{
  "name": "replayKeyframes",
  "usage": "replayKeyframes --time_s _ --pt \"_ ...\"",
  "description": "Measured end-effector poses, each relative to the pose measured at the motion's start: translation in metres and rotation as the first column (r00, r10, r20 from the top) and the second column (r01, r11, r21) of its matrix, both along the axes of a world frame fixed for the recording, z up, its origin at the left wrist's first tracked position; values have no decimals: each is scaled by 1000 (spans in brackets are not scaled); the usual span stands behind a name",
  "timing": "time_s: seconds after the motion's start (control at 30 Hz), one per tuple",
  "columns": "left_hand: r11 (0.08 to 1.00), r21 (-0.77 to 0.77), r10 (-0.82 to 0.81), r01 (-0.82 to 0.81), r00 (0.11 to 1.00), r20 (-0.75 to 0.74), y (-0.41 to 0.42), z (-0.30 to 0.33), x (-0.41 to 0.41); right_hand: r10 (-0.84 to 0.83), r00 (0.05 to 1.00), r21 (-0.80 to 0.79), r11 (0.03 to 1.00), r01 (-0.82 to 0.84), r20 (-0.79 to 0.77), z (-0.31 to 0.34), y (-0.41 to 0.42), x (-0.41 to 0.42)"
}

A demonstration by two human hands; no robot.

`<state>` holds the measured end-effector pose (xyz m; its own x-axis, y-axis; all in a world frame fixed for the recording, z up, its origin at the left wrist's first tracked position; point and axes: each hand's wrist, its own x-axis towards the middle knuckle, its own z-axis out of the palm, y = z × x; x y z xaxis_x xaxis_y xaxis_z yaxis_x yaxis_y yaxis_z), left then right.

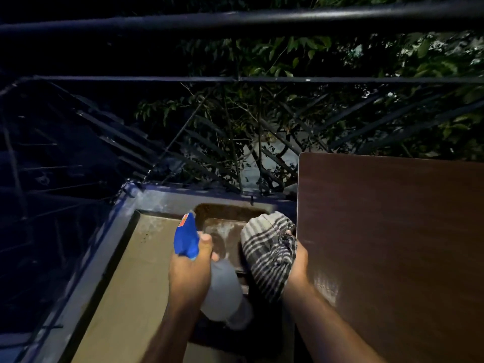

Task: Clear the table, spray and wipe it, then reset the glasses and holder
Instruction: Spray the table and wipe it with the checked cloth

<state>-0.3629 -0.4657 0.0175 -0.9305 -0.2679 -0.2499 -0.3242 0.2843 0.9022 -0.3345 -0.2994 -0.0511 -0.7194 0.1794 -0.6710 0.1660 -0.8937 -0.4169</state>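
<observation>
The left hand (190, 268) is wrapped round the neck of a spray bottle (209, 273), thumb up against its blue trigger head (186, 238), which points away from the person toward the railing; the bottle's pale translucent body (222, 292) slants down and back below the hand, over the floor beside the table; the right hand (297, 260) clutches a bunched grey-and-white checked cloth (268, 252), fingers curled into the fabric so that most of them are hidden, the cloth bulging up above the hand and a tail of it hanging below the wrist; both hands are held close together, just left of the dark brown wood-grain tabletop (392, 244), whose near-left edge the right hand almost meets, though whether it touches cannot be told; a pale sheen lies on the tabletop near that forearm; the tabletop's visible surface carries nothing else in this view; under the hands lies a tan floor (125, 271) with a rusty recessed drain tray (222, 226), bordered by a grey ledge (162, 197); beyond it stand black metal railings (235, 20) with slanted bars, and leafy branches (301, 64) show through them against the dark.
</observation>
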Motion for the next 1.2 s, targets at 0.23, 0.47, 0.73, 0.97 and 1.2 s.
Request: replayKeyframes --time_s 0.23,0.47,0.73,0.97,1.2 --pt "999 9 -43 44 993 -109 -15 -47 -65 -31 999 -136 990 26 -35 -37 -43 -47" --pt "966 24 -257 259 965 -54 -27 -104 -111 7 998 -63 998 -3 61 -74 -58 -85" --pt "922 -96 -384 375 918 -102 -26 -140 -125 -31 972 -48 998 44 235 -120 -49 -93" --pt "902 -42 -432 430 900 -55 -44 -166 -114 71 924 69 992 -104 376 -121 -51 -96" --pt "892 18 -450 452 891 -62 -52 -167 -108 85 926 106 985 -133 368 -114 -56 -103"
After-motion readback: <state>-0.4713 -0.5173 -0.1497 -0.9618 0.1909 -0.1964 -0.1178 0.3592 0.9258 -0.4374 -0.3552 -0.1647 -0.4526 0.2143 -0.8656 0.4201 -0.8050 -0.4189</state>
